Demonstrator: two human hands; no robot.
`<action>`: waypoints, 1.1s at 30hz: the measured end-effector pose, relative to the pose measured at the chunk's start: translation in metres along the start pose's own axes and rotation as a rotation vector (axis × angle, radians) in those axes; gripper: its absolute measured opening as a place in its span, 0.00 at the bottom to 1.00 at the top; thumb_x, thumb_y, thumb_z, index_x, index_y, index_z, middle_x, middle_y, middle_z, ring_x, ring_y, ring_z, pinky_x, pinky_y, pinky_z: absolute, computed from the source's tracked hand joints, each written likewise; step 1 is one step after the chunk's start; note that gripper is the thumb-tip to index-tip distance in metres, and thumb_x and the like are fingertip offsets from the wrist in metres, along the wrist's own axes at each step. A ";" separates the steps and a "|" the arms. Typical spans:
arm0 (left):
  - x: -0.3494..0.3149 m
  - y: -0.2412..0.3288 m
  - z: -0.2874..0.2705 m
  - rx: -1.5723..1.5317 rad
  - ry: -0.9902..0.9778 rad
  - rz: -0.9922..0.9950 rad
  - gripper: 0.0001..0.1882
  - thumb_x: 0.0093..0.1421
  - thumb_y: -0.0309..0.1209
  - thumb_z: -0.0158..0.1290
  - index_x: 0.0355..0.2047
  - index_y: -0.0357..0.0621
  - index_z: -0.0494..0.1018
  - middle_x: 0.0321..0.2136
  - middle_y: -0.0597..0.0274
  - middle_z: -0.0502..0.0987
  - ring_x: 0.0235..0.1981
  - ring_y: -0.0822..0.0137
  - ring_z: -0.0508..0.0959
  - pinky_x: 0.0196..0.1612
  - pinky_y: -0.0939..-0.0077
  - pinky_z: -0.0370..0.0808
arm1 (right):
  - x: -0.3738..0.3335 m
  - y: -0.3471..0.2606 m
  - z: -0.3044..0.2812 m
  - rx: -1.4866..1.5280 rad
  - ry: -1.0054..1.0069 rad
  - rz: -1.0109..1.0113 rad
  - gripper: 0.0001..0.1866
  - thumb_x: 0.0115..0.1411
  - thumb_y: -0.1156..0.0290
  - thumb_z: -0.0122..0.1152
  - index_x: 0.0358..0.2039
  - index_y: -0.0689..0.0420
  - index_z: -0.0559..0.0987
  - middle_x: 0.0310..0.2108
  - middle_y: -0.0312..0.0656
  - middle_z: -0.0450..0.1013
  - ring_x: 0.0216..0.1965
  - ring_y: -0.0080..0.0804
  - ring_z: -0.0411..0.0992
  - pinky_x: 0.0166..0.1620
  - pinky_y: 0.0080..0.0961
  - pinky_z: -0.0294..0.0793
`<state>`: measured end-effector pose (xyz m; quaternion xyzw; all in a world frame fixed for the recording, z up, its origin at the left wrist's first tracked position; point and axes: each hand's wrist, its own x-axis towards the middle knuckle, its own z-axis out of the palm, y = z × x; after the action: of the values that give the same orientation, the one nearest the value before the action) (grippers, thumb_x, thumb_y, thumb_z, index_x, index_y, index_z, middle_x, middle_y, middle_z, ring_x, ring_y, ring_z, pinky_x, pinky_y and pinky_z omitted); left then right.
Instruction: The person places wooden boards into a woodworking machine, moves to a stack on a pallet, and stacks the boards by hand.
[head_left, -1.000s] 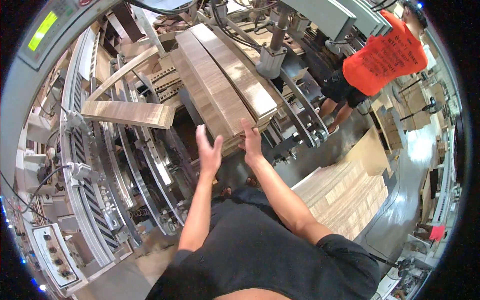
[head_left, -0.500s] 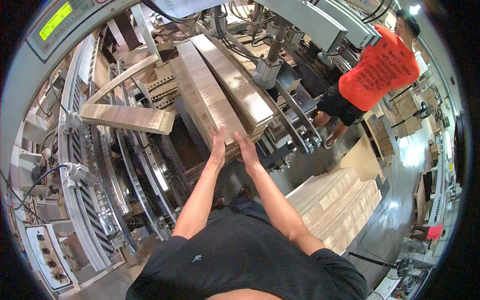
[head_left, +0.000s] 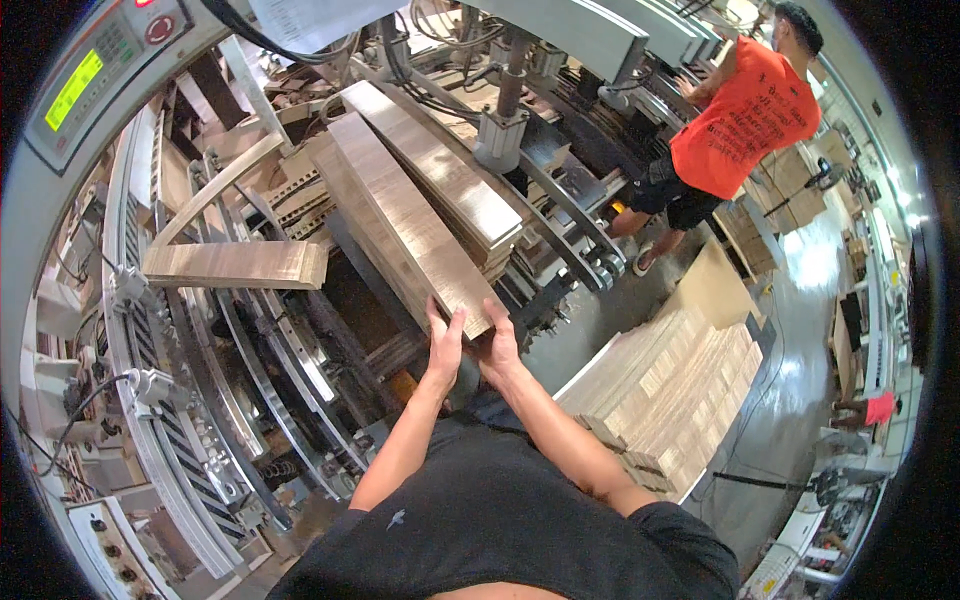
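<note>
A long brown wooden plank point(head_left: 405, 220) slants toward me, its near end sticking out past the stack. My left hand point(head_left: 445, 345) grips that end from the left side, thumb on top. On the opposite edge my right hand point(head_left: 500, 340) has its fingers curled round the corner. How many planks lie between my hands cannot be made out. Under the plank's far part is a stack of planks point(head_left: 355, 215). Just right of it lies a second stack point(head_left: 440, 165) with a shiny top, set at a slight angle.
Another bundle of planks point(head_left: 235, 264) lies across the machine rails point(head_left: 250, 345) at left. A metal post point(head_left: 508, 100) stands beyond the stacks. Several rows of planks point(head_left: 670, 390) lie low at right. A co-worker in an orange shirt point(head_left: 745, 120) stands at far right.
My hands have drawn the plank toward me, so its near end now juts out from the stack. The co-worker's arm now reaches toward the machine.
</note>
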<state>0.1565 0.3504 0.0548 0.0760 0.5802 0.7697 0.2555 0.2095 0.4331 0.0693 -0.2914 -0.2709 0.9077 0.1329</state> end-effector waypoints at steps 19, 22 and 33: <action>0.041 0.026 -0.031 -0.508 0.055 -0.359 0.61 0.53 0.79 0.34 0.66 0.32 0.53 0.58 0.44 0.63 0.58 0.50 0.64 0.63 0.55 0.59 | -0.028 -0.008 0.012 -0.122 0.134 -0.017 0.30 0.53 0.45 0.62 0.53 0.46 0.72 0.49 0.35 0.71 0.50 0.33 0.68 0.50 0.42 0.65; 0.043 0.032 -0.041 -0.534 -0.014 -0.396 0.59 0.54 0.79 0.34 0.66 0.35 0.54 0.57 0.45 0.64 0.57 0.51 0.64 0.62 0.53 0.59 | -0.062 -0.008 -0.022 -0.114 0.240 0.005 0.28 0.56 0.50 0.59 0.54 0.50 0.71 0.51 0.37 0.71 0.52 0.36 0.69 0.52 0.44 0.66; 0.030 0.029 -0.033 -0.281 -0.020 -0.531 0.50 0.56 0.72 0.46 0.63 0.41 0.61 0.55 0.54 0.69 0.51 0.55 0.71 0.57 0.59 0.67 | -0.229 0.004 -0.114 0.113 0.535 -0.224 0.30 0.59 0.57 0.51 0.58 0.59 0.68 0.51 0.47 0.74 0.49 0.41 0.75 0.46 0.40 0.79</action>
<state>0.1078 0.3308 0.0663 -0.1069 0.4648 0.7480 0.4617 0.4596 0.3853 0.0936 -0.4809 -0.2056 0.7921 0.3148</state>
